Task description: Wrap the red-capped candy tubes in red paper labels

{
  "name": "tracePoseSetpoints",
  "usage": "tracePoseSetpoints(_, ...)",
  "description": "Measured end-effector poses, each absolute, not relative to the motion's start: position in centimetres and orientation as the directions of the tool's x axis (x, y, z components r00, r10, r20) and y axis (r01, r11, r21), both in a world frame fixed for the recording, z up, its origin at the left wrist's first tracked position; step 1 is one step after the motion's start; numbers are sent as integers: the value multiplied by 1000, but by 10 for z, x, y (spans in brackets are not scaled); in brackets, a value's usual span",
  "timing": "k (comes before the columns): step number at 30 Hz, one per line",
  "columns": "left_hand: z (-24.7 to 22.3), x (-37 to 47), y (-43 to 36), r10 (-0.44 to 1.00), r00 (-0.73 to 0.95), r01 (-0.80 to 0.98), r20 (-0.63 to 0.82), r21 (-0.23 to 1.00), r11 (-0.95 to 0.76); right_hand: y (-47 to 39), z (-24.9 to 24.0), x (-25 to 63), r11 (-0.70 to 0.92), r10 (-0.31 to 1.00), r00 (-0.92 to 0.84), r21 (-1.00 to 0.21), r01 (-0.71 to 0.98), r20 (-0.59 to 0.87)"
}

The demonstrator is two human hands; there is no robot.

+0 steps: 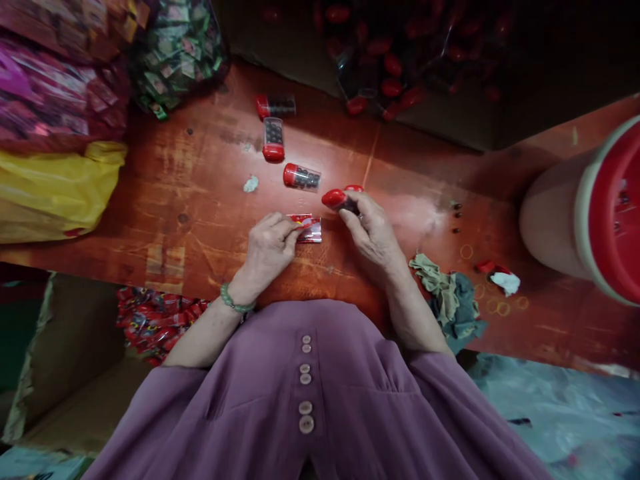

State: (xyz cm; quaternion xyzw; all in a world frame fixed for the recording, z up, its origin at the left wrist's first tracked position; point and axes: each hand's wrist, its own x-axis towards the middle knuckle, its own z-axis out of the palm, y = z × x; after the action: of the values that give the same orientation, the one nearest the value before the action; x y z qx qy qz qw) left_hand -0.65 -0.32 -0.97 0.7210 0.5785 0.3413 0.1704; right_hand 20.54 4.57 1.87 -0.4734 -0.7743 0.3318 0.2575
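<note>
My left hand (273,250) pinches the edge of a small red and clear packet (311,230) above the table. In my right hand (373,230) is a small clear capsule with a red cap (334,198), its body partly covered by my fingers. Another red cap (354,189) shows just behind those fingers. Farther back lie three red-capped capsules filled with dark balls: one (302,177) close to my hands, one (273,139) behind it, and one (276,106) at the back.
Bags of wrapped pieces (183,50) and a yellow bag (55,190) stand left. A dark box of red-capped capsules (393,87) is at the back. A white tub (555,213), cloth (453,303) and rubber bands are right. An open carton (75,360) holds red packets lower left.
</note>
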Motion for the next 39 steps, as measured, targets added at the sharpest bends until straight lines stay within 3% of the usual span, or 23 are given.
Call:
tracePoseSetpoints(3, -6, -9, -2, 962, 35, 628, 272, 743, -233, 35, 20, 212, 127, 931, -365, -918, 375, -20)
tracePoseSetpoints(6, -3, -11, -5, 956, 30, 589, 293, 767, -254, 26, 22, 216, -123, 910, -368, -973, 197, -190)
tracePoseSetpoints(10, -1, -14, -14, 907, 101, 643, 410, 669, -374, 17, 25, 217, -411, 798, -497, -911, -36, -340)
tracePoseSetpoints(13, -1, -17, -20, 847, 169, 658, 504, 582, -477, 13, 26, 216, -535, 727, -552, -841, -83, -408)
tracePoseSetpoints(19, -1, -18, -27, 824, 269, 686, 498, 501, -527, 14, 33, 215, -630, 641, -602, -774, -59, -476)
tracePoseSetpoints(26, 0, -15, -27, 700, 299, 644, 649, 405, -650, 18, 28, 211, -608, 589, -676, -794, -8, -444)
tracePoseSetpoints(39, -5, -16, -30, 723, 299, 583, 623, 481, -655, 22, 15, 207, -726, 504, -691, -688, -14, -518)
